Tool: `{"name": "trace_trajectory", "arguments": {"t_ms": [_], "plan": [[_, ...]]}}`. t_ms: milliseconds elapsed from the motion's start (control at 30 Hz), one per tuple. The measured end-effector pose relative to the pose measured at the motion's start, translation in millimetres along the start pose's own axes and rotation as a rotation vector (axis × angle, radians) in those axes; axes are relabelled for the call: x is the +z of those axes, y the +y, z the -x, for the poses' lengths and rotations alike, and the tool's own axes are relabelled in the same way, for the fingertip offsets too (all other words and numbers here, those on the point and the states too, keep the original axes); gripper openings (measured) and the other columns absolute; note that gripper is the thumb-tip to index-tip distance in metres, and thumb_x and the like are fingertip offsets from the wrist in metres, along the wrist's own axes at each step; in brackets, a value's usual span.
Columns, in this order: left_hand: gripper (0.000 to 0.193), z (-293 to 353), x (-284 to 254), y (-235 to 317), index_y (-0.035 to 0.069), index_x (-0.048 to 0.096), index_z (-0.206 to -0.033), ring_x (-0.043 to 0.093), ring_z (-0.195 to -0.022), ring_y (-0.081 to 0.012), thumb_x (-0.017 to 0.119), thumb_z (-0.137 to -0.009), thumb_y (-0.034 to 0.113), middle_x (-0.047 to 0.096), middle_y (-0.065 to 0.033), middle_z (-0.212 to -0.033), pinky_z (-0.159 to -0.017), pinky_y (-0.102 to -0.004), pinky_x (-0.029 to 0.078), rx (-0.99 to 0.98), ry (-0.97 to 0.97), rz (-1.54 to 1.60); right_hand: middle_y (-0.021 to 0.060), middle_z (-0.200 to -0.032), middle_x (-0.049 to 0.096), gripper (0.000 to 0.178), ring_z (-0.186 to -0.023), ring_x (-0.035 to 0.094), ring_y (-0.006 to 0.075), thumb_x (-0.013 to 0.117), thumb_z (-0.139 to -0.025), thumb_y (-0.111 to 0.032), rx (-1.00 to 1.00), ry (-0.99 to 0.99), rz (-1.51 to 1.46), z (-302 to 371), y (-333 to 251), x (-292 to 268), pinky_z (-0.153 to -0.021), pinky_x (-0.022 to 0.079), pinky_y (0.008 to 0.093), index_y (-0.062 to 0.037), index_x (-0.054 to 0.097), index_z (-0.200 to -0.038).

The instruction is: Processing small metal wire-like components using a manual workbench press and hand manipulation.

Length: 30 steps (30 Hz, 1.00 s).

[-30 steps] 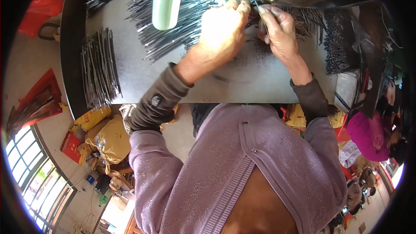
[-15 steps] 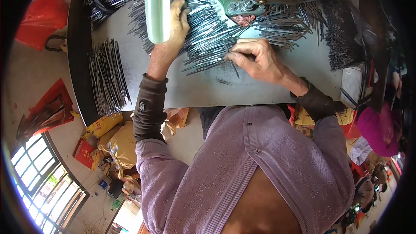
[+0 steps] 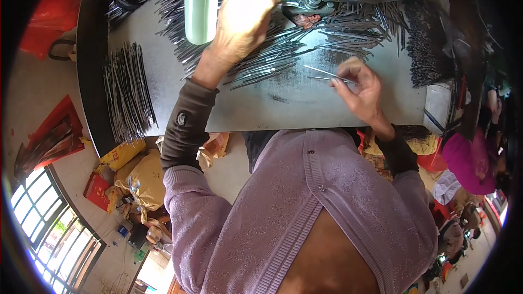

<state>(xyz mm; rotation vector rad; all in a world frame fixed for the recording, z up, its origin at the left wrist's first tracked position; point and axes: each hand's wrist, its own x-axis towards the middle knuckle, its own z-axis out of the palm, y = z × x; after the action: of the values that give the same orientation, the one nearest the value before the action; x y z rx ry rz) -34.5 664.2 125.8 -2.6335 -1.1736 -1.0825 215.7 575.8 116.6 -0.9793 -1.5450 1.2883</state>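
My left hand (image 3: 244,22) is closed in a fist-like grip beside the low metal fitting (image 3: 311,3) of a green machine; what its fingers hold is hidden. Under and around it lies a broad spread of thin dark metal rods (image 3: 267,57). To the right, over the table, my right hand (image 3: 357,90) pinches a couple of thin metal rods (image 3: 321,73) between thumb and fingers. Their tips point left and splay slightly apart. Blur hides the fingers' exact hold.
A neat rod bundle (image 3: 129,92) lies on the table's left. More rods (image 3: 354,27) and a dark stack (image 3: 427,43) lie at right. A pale green lamp-like tube (image 3: 202,11) hangs over the table, near my left wrist. A white box (image 3: 438,106) stands at the right edge.
My left hand has risen off the rods and moved right, toward the machine fitting. My right hand has moved right and slightly nearer, away from the rod spread, with thin rods in its fingers.
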Motion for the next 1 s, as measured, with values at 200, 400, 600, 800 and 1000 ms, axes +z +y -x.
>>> {"name": "trace_trajectory", "arguments": {"t_ms": [200,400,600,800,1000], "plan": [[0.052,-14.5,17.1,37.2,0.022,0.058,-0.112,0.049,-0.062,-0.0176,0.059,-0.063,0.005,0.043,-0.002,-0.066,-0.052,-0.0286,0.044,0.099,-0.059,-0.05,0.005,-0.069,0.053,0.019,-0.061,0.057,0.0203,0.067,-0.064,0.0,-0.372,-0.204,0.894,9.1,-10.1,-9.9,-0.053,0.045,0.0297,-0.0039,0.06,-0.081],[0.019,-3.2,-1.8,81.4,0.01,0.061,-0.09,0.054,-0.057,-0.0201,0.062,-0.072,0.006,0.057,-0.0054,-0.069,-0.052,-0.0299,0.044,-0.32,-0.057,0.115,0.0039,-0.066,0.053,0.009,-0.053,0.052,0.0143,0.063,-0.072,-0.005,-0.071,-0.011,0.677,4.9,-7.6,-3.3,-0.048,0.042,0.026,-0.0023,0.057,-0.079],[0.011,3.0,-19.6,70.8,0.004,0.056,-0.093,0.04,-0.044,-0.0029,0.054,-0.085,0.011,0.057,-0.0024,-0.065,-0.04,-0.0155,0.029,-1.151,-0.028,1.143,-0.0007,-0.065,0.054,0.011,-0.058,0.051,0.0038,0.055,-0.083,-0.009,0.248,0.029,0.082,-33.7,-14.5,9.3,-0.05,0.041,0.0204,0.0008,0.055,-0.078],[0.021,1.1,-10.6,67.1,0.003,0.055,-0.104,0.038,-0.042,-0.0038,0.052,-0.085,0.009,0.057,-0.0035,-0.065,-0.038,-0.0171,0.028,-1.266,0.028,1.342,0.0001,-0.067,0.056,0.011,-0.059,0.053,0.0046,0.055,-0.084,-0.008,0.263,-0.01,-0.009,-54.2,-11.7,21.4,-0.052,0.042,0.019,0.0014,0.055,-0.078],[0.023,4.2,-5.3,62.4,0.001,0.055,-0.105,0.039,-0.04,-0.0046,0.051,-0.083,0.007,0.056,-0.0047,-0.064,-0.036,-0.0177,0.029,-1.317,0.036,1.579,-0.0002,-0.066,0.056,0.009,-0.058,0.052,0.0034,0.056,-0.083,-0.006,0.249,-0.014,-0.03,-58.2,-9.2,24.2,-0.051,0.042,0.0179,0.0016,0.057,-0.079]]}}
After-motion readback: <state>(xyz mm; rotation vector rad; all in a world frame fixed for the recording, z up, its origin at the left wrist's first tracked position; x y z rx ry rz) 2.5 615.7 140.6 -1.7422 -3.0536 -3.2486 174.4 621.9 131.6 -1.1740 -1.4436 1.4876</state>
